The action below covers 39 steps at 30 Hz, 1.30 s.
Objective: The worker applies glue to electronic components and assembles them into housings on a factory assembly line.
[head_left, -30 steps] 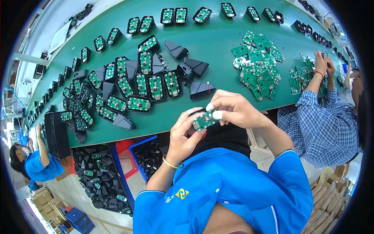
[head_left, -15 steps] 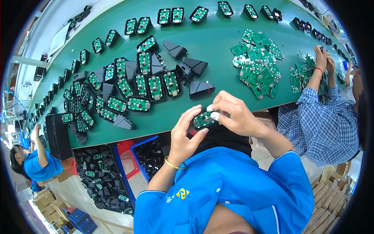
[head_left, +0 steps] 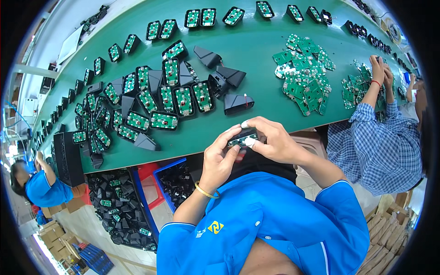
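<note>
Just off the table's near edge, a black plastic housing with a green circuit board (head_left: 236,141) is held between my two hands. My left hand (head_left: 217,158) grips its left end, fingers along the far side and thumb on the near side. My right hand (head_left: 276,142) closes on the right end, with white covers on the thumb and a fingertip. Tilted, the board shows only as a narrow strip; fingers hide the rest. Beyond lies an empty black housing (head_left: 237,105) with a small white connector. Left of it stand several housings fitted with boards (head_left: 184,101).
Loose circuit boards (head_left: 305,85) are heaped on the green table (head_left: 256,59), to the right. Fitted housings line its far side. Below the near edge are a blue bin (head_left: 169,164) and a large tray of black parts (head_left: 121,206). Co-workers sit at right (head_left: 373,146) and left (head_left: 48,188).
The held housing has tilted, so its board face is now seen nearly edge-on. My right fingers have moved from the board to the housing's far side. The left co-worker's arm has lowered.
</note>
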Motion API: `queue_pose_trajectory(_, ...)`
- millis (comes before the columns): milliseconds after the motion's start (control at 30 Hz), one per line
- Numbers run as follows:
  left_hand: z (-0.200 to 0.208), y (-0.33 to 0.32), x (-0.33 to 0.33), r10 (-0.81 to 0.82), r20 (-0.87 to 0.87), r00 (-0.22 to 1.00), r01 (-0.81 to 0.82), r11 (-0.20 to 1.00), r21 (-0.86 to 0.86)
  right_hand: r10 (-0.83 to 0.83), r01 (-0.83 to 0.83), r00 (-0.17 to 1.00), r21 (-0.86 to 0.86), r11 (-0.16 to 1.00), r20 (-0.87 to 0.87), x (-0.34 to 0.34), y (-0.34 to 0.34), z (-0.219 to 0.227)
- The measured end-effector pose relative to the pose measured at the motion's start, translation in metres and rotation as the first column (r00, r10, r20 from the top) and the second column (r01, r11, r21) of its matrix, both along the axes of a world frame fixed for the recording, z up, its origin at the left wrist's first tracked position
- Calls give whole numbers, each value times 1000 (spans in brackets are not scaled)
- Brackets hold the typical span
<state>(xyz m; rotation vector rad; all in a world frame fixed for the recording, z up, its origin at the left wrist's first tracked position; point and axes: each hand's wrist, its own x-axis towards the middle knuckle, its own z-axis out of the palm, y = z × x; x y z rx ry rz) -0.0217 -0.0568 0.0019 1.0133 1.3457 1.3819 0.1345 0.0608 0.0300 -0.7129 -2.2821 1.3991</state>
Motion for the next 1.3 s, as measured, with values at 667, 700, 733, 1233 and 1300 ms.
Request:
queue_pose_trajectory(667,2,-2,-2,11,239,971,14,995,-103,26,-15,998,182,983,-59,-3,-5,-14)
queue_pose_trajectory(700,4,-1,-5,18,303,953,21,992,-123,26,-14,998,176,984,-63,-4,-5,-14)
queue_pose_trajectory(733,5,0,-7,25,367,930,30,989,-144,25,-14,997,169,985,-66,-4,-5,-14)
queue_pose_trajectory(1233,-2,-4,-8,-36,144,989,47,997,-69,14,-3,998,170,985,-63,-7,-7,-8)
queue_pose_trajectory(1300,-2,-5,-6,-38,88,995,43,998,-51,20,-10,998,182,983,-57,-7,-7,-8)
